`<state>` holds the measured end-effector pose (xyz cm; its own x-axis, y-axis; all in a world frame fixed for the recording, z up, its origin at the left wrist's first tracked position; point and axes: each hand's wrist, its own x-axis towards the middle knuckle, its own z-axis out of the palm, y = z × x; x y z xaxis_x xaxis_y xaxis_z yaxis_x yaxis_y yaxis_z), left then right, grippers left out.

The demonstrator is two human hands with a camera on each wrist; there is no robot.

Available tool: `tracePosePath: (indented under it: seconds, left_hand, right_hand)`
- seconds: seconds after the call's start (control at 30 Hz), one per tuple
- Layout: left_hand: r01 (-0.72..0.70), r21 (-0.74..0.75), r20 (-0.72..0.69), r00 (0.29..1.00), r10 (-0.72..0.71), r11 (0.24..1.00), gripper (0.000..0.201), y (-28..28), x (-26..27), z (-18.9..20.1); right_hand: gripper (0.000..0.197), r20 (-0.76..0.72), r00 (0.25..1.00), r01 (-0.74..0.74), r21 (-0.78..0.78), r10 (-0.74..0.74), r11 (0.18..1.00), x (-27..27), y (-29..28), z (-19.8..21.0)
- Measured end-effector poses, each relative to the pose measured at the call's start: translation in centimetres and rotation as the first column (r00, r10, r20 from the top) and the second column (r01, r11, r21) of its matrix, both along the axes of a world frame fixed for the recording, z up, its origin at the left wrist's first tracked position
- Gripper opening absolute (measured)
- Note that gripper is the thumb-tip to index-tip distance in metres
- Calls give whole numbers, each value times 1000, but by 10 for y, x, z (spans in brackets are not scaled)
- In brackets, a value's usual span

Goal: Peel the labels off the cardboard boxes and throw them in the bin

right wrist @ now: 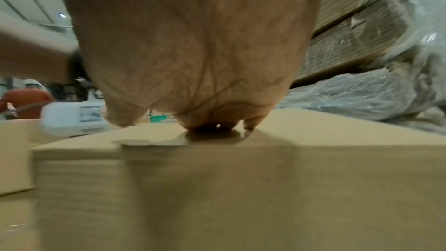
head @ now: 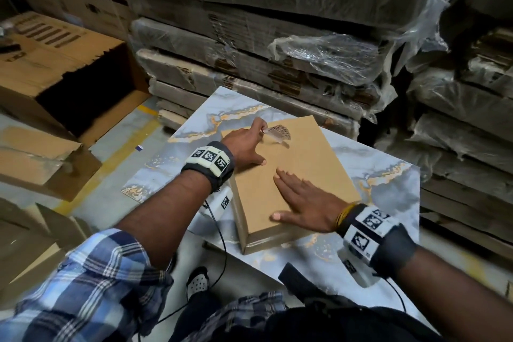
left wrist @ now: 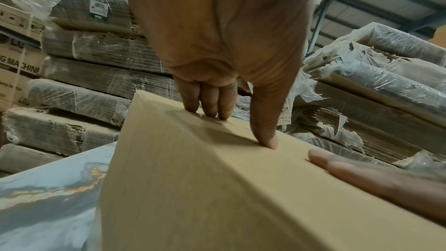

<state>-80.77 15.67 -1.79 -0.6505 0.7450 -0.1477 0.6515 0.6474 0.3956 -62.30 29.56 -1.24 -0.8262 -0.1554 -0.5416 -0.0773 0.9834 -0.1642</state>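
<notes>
A plain brown cardboard box (head: 311, 169) lies flat on a marble-patterned table (head: 383, 255). At the box's far left corner a small printed label (head: 279, 134) curls up off the lid, casting a shadow below it. My left hand (head: 259, 141) pinches the label's near edge with its fingers, while the thumb presses on the lid. In the left wrist view the thumb (left wrist: 266, 133) and three curled fingers touch the box (left wrist: 193, 188), and the label (left wrist: 287, 110) shows behind the thumb. My right hand (head: 302, 200) lies flat on the lid, fingers straight.
A large open cardboard carton (head: 83, 86) stands on the floor to the left. Plastic-wrapped stacks of flattened cardboard (head: 277, 64) rise just behind the table and on the right (head: 472, 125). More loose cartons (head: 41, 164) lie at the left.
</notes>
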Motion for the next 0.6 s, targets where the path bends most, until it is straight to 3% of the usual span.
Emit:
tracePosePath:
  seconds: [0.2, 0.43, 0.6]
  left_hand:
    - [-2, -15, 19, 1000, 2, 1000, 79, 4, -2, 4]
    - [12, 5, 11, 1000, -12, 1000, 78, 0, -2, -1]
    - [15, -9, 8, 1000, -15, 1000, 81, 4, -2, 2]
  right_hand:
    - [97, -50, 982, 184, 69, -180, 981, -64, 9, -4]
    - [92, -2, 1000, -10, 16, 10, 1000, 0, 4, -2]
    - [91, -45, 988, 151, 52, -149, 987, -53, 12, -5]
